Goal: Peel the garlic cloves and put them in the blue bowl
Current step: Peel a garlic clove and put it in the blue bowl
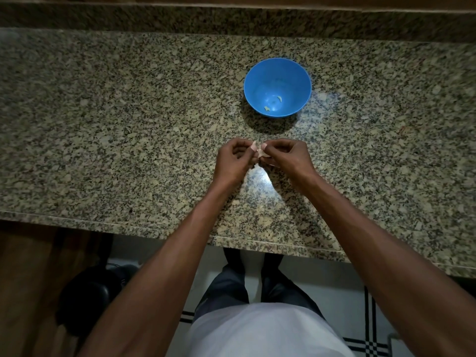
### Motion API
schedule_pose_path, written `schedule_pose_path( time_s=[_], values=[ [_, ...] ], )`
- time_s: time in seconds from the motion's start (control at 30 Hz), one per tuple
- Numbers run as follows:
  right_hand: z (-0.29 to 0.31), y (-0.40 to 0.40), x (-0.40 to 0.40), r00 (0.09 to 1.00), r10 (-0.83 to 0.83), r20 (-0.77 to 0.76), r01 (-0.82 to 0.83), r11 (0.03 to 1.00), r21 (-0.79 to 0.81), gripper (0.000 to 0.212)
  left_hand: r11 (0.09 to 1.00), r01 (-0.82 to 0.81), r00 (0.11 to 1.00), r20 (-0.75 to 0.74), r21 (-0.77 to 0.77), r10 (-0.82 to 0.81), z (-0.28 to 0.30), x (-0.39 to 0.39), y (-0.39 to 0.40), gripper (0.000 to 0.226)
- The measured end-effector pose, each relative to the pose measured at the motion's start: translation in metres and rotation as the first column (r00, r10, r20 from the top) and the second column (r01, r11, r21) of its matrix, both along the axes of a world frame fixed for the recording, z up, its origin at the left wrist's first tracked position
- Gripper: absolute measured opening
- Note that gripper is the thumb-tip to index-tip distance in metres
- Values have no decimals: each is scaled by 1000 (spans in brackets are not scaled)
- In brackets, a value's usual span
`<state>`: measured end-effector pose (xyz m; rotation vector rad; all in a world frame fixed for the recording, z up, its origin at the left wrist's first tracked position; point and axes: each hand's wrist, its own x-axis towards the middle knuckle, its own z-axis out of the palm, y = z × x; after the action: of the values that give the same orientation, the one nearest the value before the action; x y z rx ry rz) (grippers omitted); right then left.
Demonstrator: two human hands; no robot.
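Note:
A blue bowl [277, 73] stands on the speckled granite counter [128, 124], with two small pale garlic pieces [279, 99] lying at its bottom. Just in front of the bowl, my left hand [233, 161] and my right hand [286, 157] meet above the counter. Between their fingertips they pinch a small garlic clove [260, 150] with pale papery skin sticking out. The fingers hide most of the clove.
The counter's front edge [154, 228] runs below my forearms. A raised granite ledge [231, 19] lines the back. Beneath the counter are a dark round object [87, 295] on the floor at left and my legs.

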<state>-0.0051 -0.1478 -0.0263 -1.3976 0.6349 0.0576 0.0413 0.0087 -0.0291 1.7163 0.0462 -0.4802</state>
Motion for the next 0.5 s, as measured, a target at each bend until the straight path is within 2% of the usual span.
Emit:
schedule_pose_path(
  time_s=[0.07,0.13,0.2,0.27,0.4,0.5],
  values=[
    [-2,-3,-2,999,42,15,-40,993,-107,22,989,-125,986,-116,-75,116,-1,0,0,21],
    [-2,-7,-3,989,144,10,-131,921,-367,23,976,-207,969,-149,-69,195,-2,3,3,21],
    [1,-11,-2,966,259,19,-193,763,-617,19,976,-216,970,-115,-26,212,-4,5,10,19],
    [4,-12,2,929,371,-2,-237,590,-772,19,982,-189,980,-68,12,189,-6,7,17,18],
    [5,-3,7,838,523,-154,-325,253,-911,17,988,-141,990,-8,58,142,-9,5,24,12],
    [1,0,5,807,552,-208,-320,114,-940,23,989,-119,993,-7,92,120,-11,4,26,14]
  ],
)
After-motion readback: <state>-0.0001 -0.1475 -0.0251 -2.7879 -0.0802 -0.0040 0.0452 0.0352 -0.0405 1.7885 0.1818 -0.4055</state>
